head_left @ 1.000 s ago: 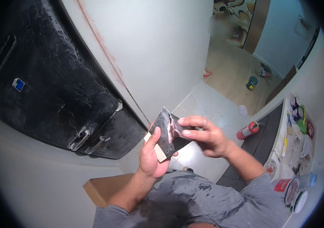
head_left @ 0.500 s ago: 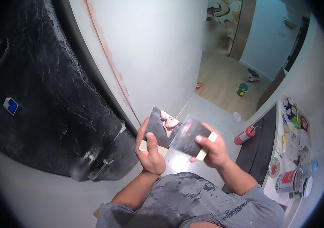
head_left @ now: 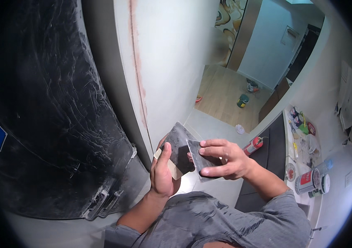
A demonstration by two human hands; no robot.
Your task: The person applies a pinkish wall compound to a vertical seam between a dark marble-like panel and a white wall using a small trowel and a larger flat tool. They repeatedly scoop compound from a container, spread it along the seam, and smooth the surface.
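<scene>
My left hand point(head_left: 162, 175) is closed round the cream handle of a dark, wide-bladed putty knife point(head_left: 178, 138), thumb on the near side. Its blade points up and away from me. In my right hand point(head_left: 230, 160) is a second putty knife point(head_left: 205, 166), tilted, with several fingers spread along its dark blade; its handle is hidden. The two blades meet or overlap at the middle; I cannot tell whether they touch. A little pink putty point(head_left: 189, 157) shows between them.
A pink-filled seam point(head_left: 138, 78) runs down the white wall panel ahead. Left stands a dusty black door-like panel point(head_left: 47, 136). Right: a red fire extinguisher point(head_left: 252, 145) and a counter holding a paint can point(head_left: 307, 182) and a jar point(head_left: 325, 183). A green bucket point(head_left: 243, 100) stands farther off.
My right hand has turned its putty knife over, so its pale handle no longer shows. Most of the pink putty on the left blade is out of sight. The view has shifted.
</scene>
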